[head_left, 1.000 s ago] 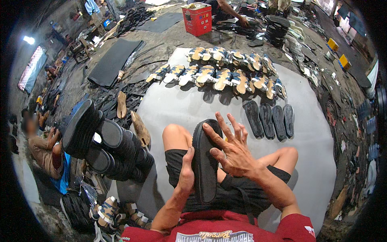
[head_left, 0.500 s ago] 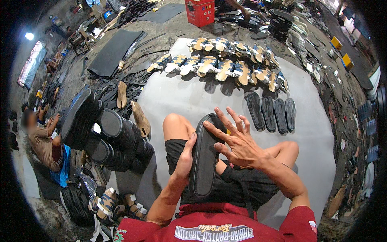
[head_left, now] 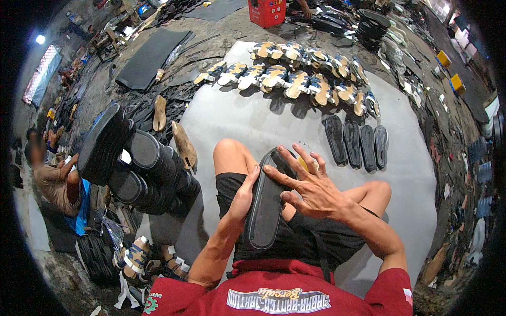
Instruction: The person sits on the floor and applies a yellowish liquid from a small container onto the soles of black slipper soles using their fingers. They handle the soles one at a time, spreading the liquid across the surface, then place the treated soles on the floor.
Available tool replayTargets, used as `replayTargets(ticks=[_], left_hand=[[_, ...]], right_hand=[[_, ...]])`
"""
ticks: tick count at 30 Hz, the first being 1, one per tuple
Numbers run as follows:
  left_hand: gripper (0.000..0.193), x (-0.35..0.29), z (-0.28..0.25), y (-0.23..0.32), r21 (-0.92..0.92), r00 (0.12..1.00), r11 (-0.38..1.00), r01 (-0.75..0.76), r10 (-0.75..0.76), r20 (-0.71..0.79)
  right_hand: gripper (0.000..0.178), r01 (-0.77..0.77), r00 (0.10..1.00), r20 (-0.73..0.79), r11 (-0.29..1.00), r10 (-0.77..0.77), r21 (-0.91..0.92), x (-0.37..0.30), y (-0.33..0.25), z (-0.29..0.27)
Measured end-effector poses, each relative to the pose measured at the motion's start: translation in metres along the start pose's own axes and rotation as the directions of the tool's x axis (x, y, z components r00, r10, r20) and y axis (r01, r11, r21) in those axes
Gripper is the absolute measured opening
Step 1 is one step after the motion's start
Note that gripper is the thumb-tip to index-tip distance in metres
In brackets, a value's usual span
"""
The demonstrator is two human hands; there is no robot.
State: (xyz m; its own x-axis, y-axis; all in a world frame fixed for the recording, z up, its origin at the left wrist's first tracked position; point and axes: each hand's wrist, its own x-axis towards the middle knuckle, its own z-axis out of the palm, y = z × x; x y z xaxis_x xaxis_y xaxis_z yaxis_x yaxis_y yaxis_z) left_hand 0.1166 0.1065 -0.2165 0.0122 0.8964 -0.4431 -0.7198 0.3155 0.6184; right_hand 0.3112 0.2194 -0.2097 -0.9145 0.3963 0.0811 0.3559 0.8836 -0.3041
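A black shoe sole [head_left: 264, 216] with a raised, stitched-looking rim is held upright above my lap. Along its left edge my left hand [head_left: 243, 197] grips it, thumb on the near face and the other fingers hidden behind. My right hand [head_left: 314, 187] lies over the sole's upper right part with its fingers spread, fingertips touching the surface near the rim. Something small and yellow [head_left: 302, 163] shows between the right fingers; I cannot make out what it is. Ahead on the grey sheet, several similar black soles [head_left: 351, 143] lie in a row.
Rows of sandal uppers on lasts [head_left: 287, 79] stand at the sheet's [head_left: 221, 121] far side. Tall stacks of black soles [head_left: 145, 150] rise at my left, beside wooden lasts [head_left: 183, 143]. A seated person [head_left: 55, 181] is farther left. A red box [head_left: 267, 12] stands far ahead amid scraps.
The sole has tilted slightly, its lower end shifting a little left and up. Both hands stay on it, the right fingers sitting slightly lower on its face. The view has shifted slightly.
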Motion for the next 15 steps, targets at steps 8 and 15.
replayTargets(ticks=[8, 15], left_hand=[[0.058, 0.004, -0.006, -0.001, -0.069, 1.0, 0.997, 0.017, -0.017, 0.003], [0.06, 0.007, -0.013, 0.0, -0.112, 0.997, 0.991, -0.069, 0.073, 0.031]], right_hand=[[0.068, 0.039, 0.999, 0.027, 0.997, -0.041, 0.074, -0.004, -0.012, -0.001], [0.06, 0.121, 0.988, 0.075, 0.984, -0.132, 0.131, -0.017, -0.032, 0.005]])
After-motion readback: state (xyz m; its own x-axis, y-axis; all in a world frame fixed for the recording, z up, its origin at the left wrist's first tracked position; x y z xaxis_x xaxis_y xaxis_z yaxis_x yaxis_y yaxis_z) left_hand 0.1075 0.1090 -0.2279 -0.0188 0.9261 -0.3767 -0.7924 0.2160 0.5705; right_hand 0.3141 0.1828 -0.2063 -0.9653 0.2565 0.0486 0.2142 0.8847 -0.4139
